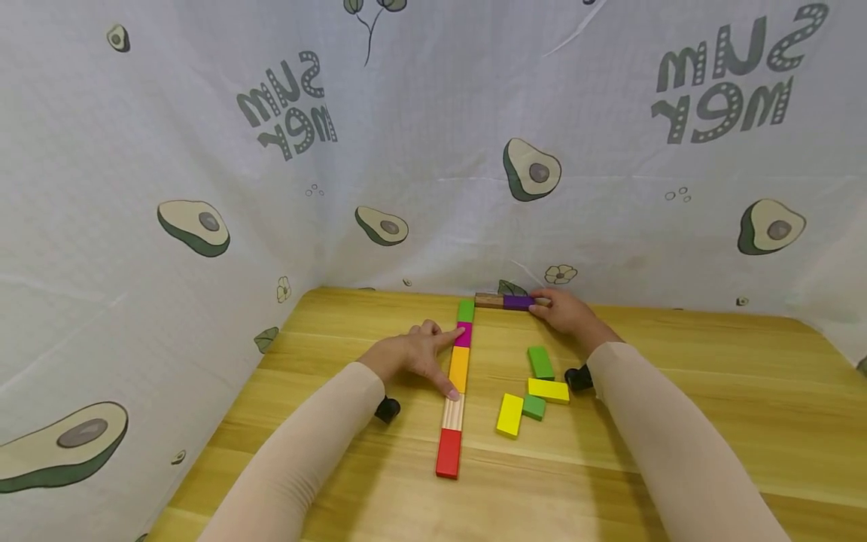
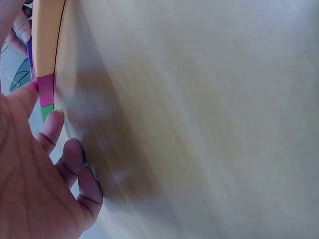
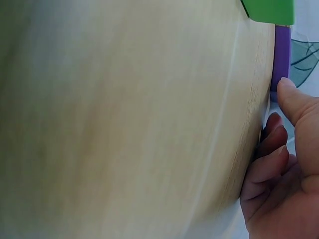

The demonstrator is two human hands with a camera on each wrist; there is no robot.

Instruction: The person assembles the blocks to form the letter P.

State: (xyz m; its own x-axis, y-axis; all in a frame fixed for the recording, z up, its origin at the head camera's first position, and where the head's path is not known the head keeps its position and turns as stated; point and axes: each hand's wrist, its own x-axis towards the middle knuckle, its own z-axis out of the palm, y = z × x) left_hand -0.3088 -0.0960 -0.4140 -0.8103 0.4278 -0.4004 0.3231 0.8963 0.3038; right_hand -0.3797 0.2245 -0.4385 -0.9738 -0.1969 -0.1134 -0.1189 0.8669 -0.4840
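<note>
A straight column of blocks lies on the table: a green block, a magenta block, an orange block, a bare wood block and a red block. My left hand spans it, index fingertip on the magenta block and thumb near the joint of orange and bare wood; its other fingers are loosely bent. From the column's far end a brown block runs right, meeting a purple block. My right hand pinches the purple block's right end; the right wrist view shows the thumb against it.
Right of the column lie a loose green block, two yellow blocks and a smaller green block. A white printed cloth hangs along the back and left table edges. Black wrist cameras sit under both wrists.
</note>
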